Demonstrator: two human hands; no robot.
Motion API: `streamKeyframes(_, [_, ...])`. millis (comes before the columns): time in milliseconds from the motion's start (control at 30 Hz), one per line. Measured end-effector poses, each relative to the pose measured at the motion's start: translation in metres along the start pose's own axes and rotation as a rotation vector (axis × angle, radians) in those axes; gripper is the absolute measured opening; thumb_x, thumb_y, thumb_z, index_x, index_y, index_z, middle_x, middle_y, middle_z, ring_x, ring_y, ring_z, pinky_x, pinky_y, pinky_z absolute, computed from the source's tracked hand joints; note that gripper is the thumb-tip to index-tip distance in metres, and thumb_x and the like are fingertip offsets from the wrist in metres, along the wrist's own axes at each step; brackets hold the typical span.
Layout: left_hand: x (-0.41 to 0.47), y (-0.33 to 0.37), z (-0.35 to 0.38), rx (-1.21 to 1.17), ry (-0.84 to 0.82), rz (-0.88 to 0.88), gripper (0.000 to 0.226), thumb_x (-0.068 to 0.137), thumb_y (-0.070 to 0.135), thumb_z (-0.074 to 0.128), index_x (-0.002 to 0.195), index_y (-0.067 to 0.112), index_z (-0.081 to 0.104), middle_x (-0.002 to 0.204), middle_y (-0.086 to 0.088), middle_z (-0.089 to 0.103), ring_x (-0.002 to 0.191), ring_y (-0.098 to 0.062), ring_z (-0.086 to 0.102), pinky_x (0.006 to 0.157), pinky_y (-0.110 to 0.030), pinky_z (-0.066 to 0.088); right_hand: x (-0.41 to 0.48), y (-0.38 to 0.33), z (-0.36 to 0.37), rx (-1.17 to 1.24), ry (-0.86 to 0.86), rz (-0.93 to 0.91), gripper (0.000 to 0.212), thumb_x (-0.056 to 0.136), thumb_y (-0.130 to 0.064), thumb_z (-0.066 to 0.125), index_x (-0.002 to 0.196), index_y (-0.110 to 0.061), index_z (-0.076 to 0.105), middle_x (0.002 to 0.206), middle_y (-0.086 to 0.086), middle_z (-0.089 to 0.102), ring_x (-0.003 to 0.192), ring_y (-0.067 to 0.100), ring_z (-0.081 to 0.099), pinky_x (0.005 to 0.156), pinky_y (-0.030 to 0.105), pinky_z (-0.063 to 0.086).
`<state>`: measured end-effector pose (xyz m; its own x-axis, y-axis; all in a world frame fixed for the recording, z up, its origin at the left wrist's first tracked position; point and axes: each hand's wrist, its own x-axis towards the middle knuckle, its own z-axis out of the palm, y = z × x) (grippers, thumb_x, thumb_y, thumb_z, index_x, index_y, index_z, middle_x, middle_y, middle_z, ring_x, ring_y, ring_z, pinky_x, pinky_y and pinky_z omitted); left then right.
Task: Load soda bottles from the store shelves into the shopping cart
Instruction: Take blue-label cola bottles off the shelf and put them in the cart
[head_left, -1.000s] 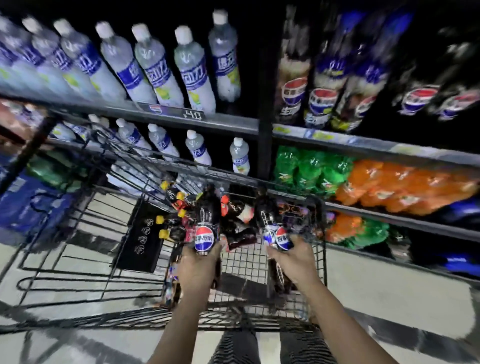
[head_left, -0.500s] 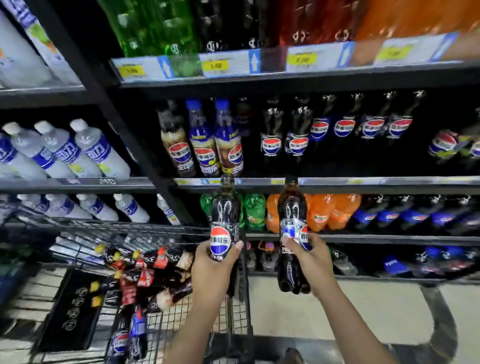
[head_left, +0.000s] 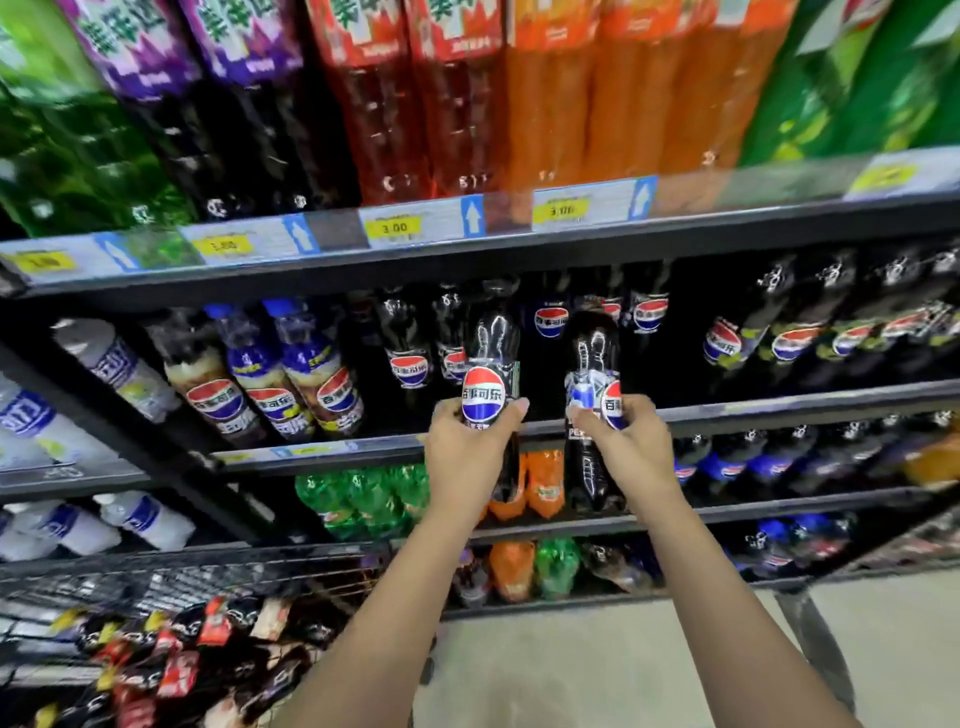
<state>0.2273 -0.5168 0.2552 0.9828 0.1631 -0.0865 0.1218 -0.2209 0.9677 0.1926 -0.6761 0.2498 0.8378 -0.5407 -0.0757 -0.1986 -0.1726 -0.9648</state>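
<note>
At frame centre the left hand wraps its fingers round the label of a first cola bottle. Just beside it, the right hand clasps a second cola bottle. Both bottles are upright. A second ago they hung over the shopping cart; now they are raised before the cola shelf, and the cart sits in the lower left corner with loaded bottles lying inside. Pale floor fills the lower right. Behind, dark shelves carry rows of soda, with yellow price tags above.
</note>
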Motion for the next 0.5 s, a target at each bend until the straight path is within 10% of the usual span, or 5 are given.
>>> streamKeyframes(500, [0.055, 0.012, 0.074, -0.033, 0.057, 0.067, 0.064, 0.068, 0.031, 0.087, 0.115, 0.017, 0.045, 0.096, 0.008, 0.061, 0.083, 0.0, 0.059, 0.062, -0.008, 0.043, 0.081, -0.013, 0.009, 0.008, 0.021, -0.151, 0.049, 0.074, -0.025, 0.08, 0.113, -0.013, 0.053, 0.092, -0.012, 0.061, 0.077, -0.006, 0.058, 0.061, 0.004, 0.044])
